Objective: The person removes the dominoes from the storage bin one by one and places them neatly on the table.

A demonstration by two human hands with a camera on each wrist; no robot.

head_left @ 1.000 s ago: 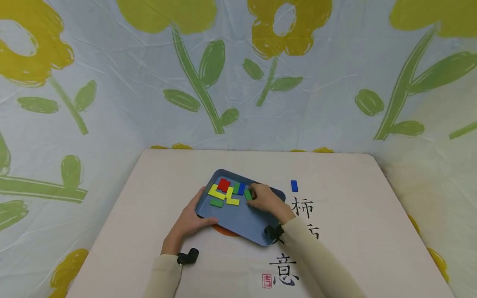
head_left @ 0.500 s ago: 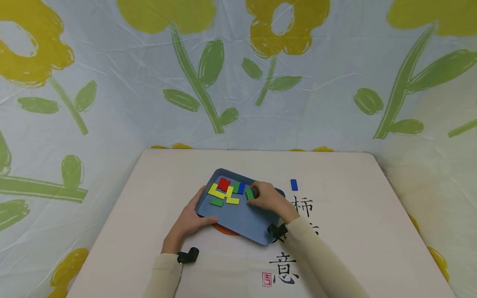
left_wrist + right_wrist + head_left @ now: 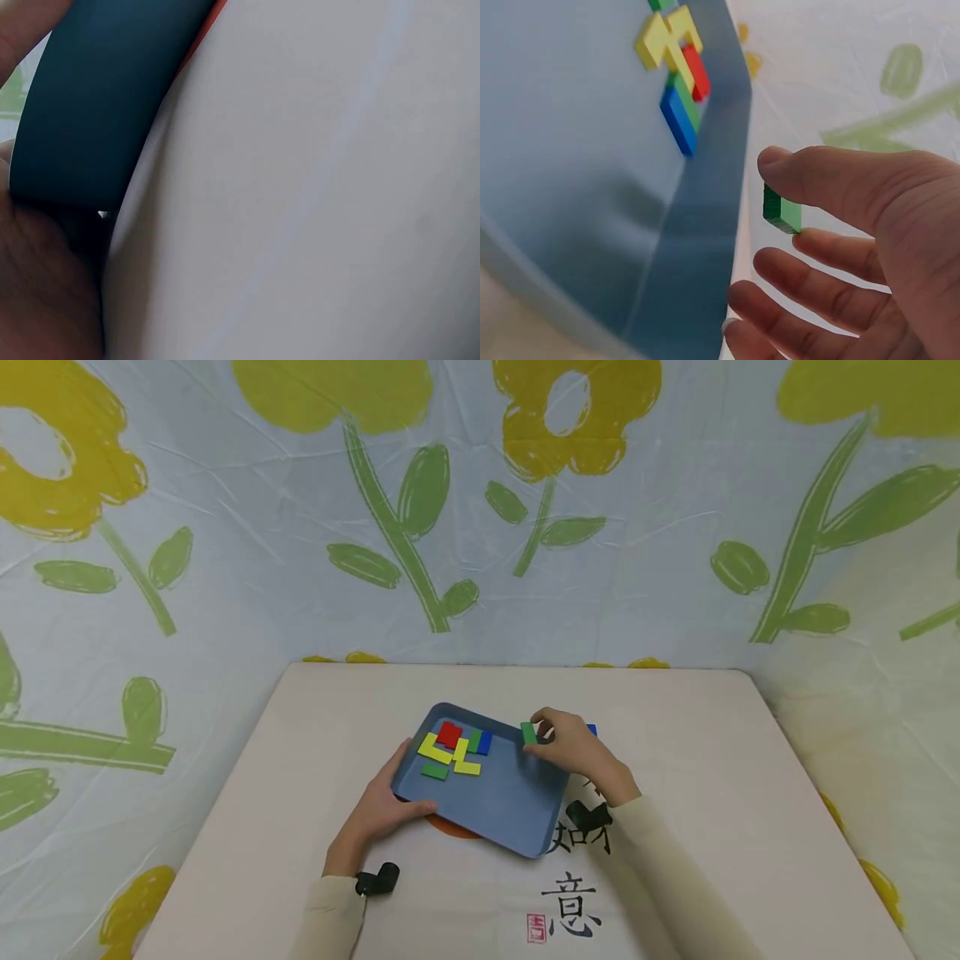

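My right hand (image 3: 577, 747) pinches a small green block (image 3: 528, 733) between thumb and fingers, raised over the back right part of a blue-grey tray (image 3: 502, 814). In the right wrist view this green block (image 3: 784, 214) hangs beside the tray wall (image 3: 705, 225). My left hand (image 3: 382, 806) grips the tray's left corner, thumb along the front rim. Inside the tray lie a red block (image 3: 449, 734), two yellow L-shaped blocks (image 3: 467, 768), a green block (image 3: 435, 772) at the front left, and a blue block (image 3: 485, 743) against another green block (image 3: 473, 742).
A blue block (image 3: 592, 729) lies on the table right of the tray, mostly hidden behind my right hand. The pale table cover (image 3: 697, 827) carries black written characters (image 3: 572, 906) and a red stamp (image 3: 536, 928). Flower-printed cloth (image 3: 637, 543) surrounds the table.
My right hand has lifted the green block and carried it right, from beside the blue block to near the tray's back right rim. The left hand and tray have stayed put.
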